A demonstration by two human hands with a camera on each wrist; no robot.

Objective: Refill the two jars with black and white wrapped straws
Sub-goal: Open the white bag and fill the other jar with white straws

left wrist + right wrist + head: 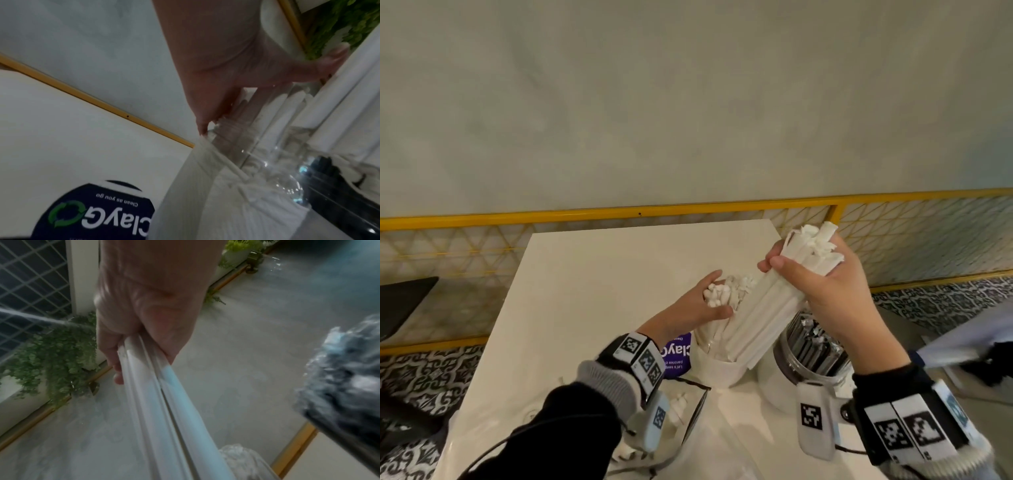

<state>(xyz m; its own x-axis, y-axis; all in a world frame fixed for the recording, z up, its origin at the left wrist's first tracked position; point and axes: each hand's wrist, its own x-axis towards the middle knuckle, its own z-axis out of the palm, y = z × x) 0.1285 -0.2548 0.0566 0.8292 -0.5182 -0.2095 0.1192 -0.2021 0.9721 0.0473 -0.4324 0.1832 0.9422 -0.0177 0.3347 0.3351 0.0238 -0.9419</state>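
Right hand [835,294] is raised over the jars, fingers and thumb wrapped round a bundle of white wrapped straws [780,305]. Bundle tilts, top ends up by the hand, lower ends down at the mouth of the left jar [717,366]. Right wrist view shows the same grip, palm closed on the straws [164,394], which run down toward the camera.

Left hand [698,308] sits at the top of the white straws already in the jar [726,291], thumb on the near side, fingers behind the crumpled paper ends, loosely cupping the tops rather than clenching. In the left wrist view its fingers [331,65] touch the straws above the clear glass wall [257,146].

The right jar [808,356] stands just beside the left one, packed with black wrapped straws [815,342], under the right wrist. They show as a dark crinkled mass [347,378] in the right wrist view.

Both jars stand on the white counter [602,291]. A round purple sticker [678,356] lies on the counter just left of the left jar, reading "ClayGo" in the left wrist view [98,216]. More white straws [678,407] sit in a clear container near the left wrist; what kind of container, can't tell.

Beyond the counter, a yellow rail [619,214] and a pale wall [688,102].
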